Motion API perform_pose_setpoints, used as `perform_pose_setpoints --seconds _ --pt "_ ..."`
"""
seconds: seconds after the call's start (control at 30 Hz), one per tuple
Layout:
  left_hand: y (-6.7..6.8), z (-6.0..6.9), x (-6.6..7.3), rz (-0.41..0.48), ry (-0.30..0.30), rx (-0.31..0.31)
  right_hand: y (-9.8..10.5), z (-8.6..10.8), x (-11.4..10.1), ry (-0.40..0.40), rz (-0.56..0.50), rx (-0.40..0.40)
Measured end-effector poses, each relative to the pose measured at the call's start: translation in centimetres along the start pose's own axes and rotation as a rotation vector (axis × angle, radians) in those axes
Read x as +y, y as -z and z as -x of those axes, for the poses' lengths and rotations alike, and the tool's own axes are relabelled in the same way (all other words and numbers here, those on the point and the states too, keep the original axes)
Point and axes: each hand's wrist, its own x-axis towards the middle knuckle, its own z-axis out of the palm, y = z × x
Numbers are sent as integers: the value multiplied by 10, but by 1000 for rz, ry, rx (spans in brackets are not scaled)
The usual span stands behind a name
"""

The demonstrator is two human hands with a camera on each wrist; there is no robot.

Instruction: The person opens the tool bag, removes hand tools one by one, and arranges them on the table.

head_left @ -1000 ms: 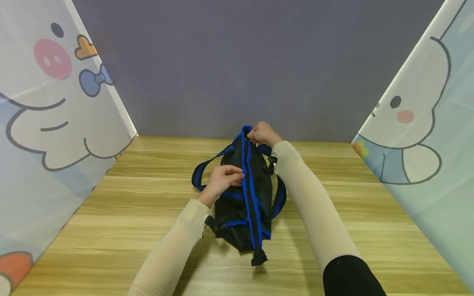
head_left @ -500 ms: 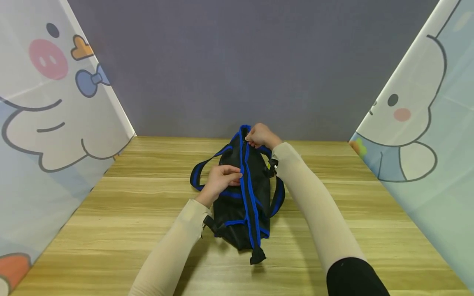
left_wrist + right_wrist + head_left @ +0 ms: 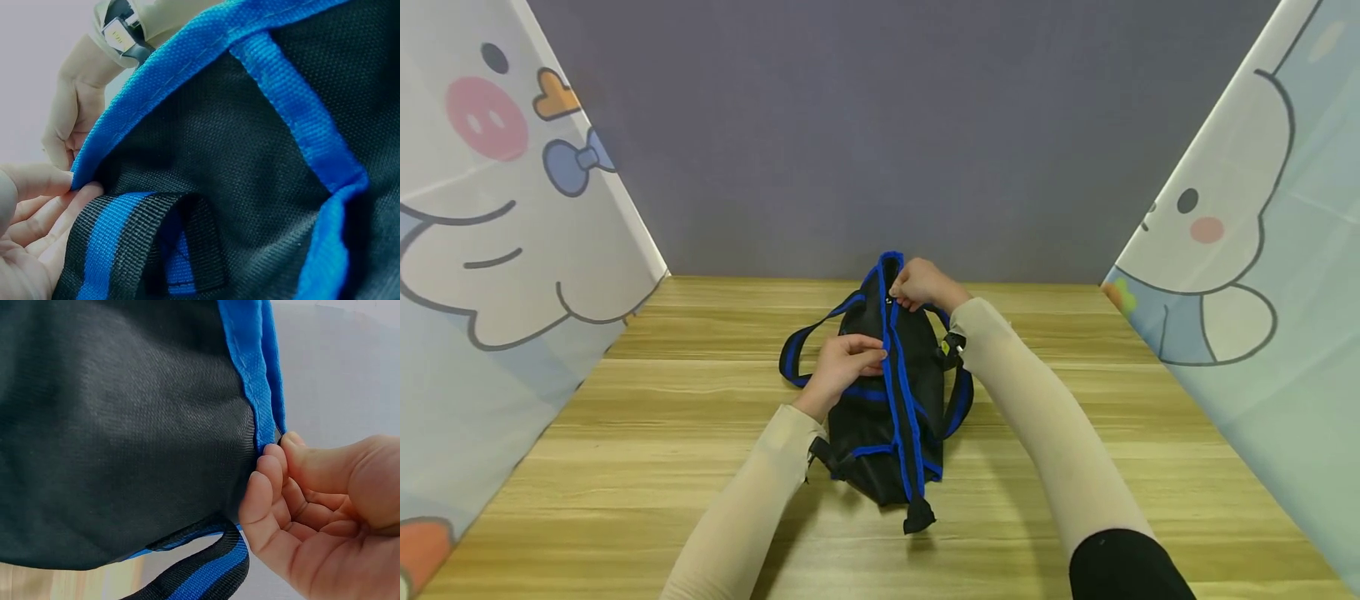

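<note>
A black bag with blue trim stands on the wooden table, its long zipper running from the far end toward me. My left hand pinches the blue edge beside the zipper, about midway along; the left wrist view shows thumb and fingers on that blue edge. Near the far end, my right hand pinches the zipper pull, mostly covered by the fingertips. In the right wrist view the thumb and curled fingers meet at the blue trim. Beyond this hand the zipper's sides are parted, with a dark gap between them.
Webbing handles loop out on the left and right of the bag. A black tab hangs off its near end. A grey wall rises behind the table, with cartoon-printed panels at both sides.
My right hand has drawn the zipper pull a little toward me, and the gap at the far end is wider. My left hand keeps its pinch. The view has shifted slightly.
</note>
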Motion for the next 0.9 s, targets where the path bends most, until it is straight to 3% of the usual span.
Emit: perform_pose_setpoints --seconds 0.2,0.57,0.9 --pt "0 -1 -2 2 19 -1 -4 5 1 19 21 6" --pt "2 0 -3 -7 37 11 -10 17 2 46 46 -53" --pt "2 0 -2 3 24 18 -13 27 3 105 83 -68"
